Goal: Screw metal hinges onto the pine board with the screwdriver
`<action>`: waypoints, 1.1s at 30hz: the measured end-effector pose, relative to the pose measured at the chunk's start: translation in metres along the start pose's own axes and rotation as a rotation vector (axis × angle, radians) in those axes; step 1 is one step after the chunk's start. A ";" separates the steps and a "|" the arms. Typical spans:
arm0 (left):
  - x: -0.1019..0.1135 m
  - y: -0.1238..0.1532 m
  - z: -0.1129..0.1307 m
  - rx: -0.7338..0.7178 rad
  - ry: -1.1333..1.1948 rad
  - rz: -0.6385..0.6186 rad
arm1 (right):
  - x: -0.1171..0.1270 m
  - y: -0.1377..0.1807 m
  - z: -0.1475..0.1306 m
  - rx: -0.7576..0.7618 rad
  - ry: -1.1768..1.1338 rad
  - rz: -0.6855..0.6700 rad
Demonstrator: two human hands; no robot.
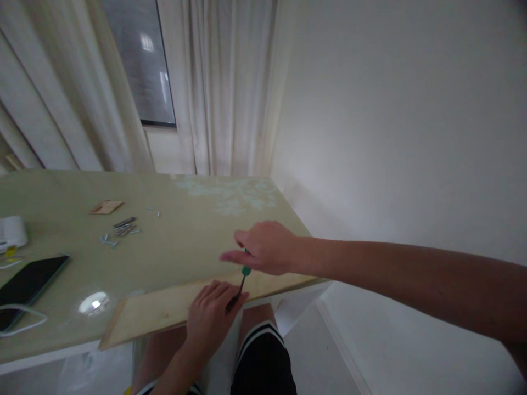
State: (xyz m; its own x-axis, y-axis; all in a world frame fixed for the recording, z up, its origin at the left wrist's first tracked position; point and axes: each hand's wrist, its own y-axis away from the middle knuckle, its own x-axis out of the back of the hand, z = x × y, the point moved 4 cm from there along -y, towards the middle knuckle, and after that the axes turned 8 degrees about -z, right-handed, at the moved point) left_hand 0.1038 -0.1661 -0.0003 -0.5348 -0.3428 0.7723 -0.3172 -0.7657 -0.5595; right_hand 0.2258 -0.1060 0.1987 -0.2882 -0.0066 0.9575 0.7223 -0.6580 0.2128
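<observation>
A long pale wooden board [154,310] lies along the table's front edge and juts out over it. My left hand [211,314] is closed on the board, its fingers over the top near the front edge. My right hand [267,248] grips a screwdriver [246,271] with a green handle, held upright at a slight tilt. The shaft runs down to my left thumb and forefinger. A dark spot shows between those fingers; whether it is a part or a shadow cannot be made out, and the tip is hidden.
On the green table [185,247] lie several screws [107,240], some small metal parts [125,226] and a small wooden piece [106,207]. A phone [35,280] with a white cable [28,308] and a white device [12,232] are at the left. A wall [391,137] borders the right side.
</observation>
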 end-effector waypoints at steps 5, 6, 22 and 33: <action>0.003 -0.003 0.002 0.001 0.002 0.017 | 0.002 0.000 -0.003 -0.076 0.078 -0.092; 0.003 -0.002 0.002 -0.002 -0.010 0.023 | 0.004 0.002 -0.012 0.075 0.123 -0.085; 0.000 -0.001 0.000 0.006 -0.001 -0.012 | 0.001 -0.008 -0.011 0.029 0.112 0.002; 0.005 -0.002 0.005 -0.037 -0.062 0.024 | -0.014 0.014 -0.015 0.482 0.021 0.183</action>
State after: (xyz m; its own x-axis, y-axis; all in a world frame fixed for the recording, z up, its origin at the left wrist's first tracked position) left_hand 0.1057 -0.1686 0.0058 -0.4933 -0.3945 0.7752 -0.3348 -0.7365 -0.5878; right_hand 0.2308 -0.1263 0.1856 -0.1387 -0.1081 0.9844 0.9685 -0.2223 0.1121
